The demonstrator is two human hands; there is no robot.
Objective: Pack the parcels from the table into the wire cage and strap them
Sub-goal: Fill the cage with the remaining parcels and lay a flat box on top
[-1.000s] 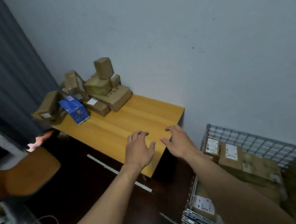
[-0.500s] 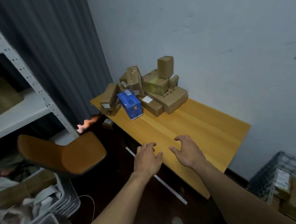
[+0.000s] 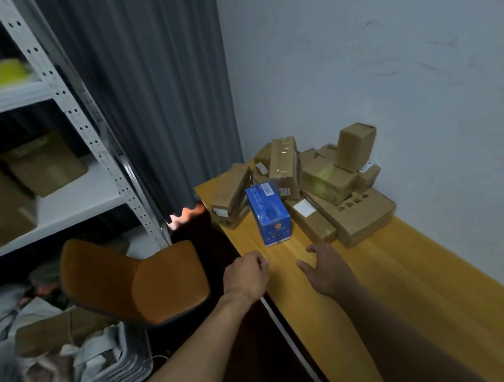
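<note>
A heap of brown cardboard parcels [image 3: 323, 181] lies at the far end of the wooden table [image 3: 407, 286], against the wall. A blue box [image 3: 269, 213] stands upright in front of the heap. My left hand [image 3: 246, 276] hovers at the table's near edge, fingers loosely curled and holding nothing, just short of the blue box. My right hand [image 3: 325, 267] is over the tabletop with fingers spread, close to a flat parcel with a white label [image 3: 310, 219]. The wire cage is out of view.
An orange chair [image 3: 136, 282] stands left of the table. White metal shelving [image 3: 84, 127] with boxes fills the left side. A white basket [image 3: 126, 366] of packaging sits on the floor at lower left. A dark curtain [image 3: 157, 86] hangs behind.
The view has swung left, so the wire cage left the frame and the shelving came in. Both hands have moved along the table toward the parcel heap.
</note>
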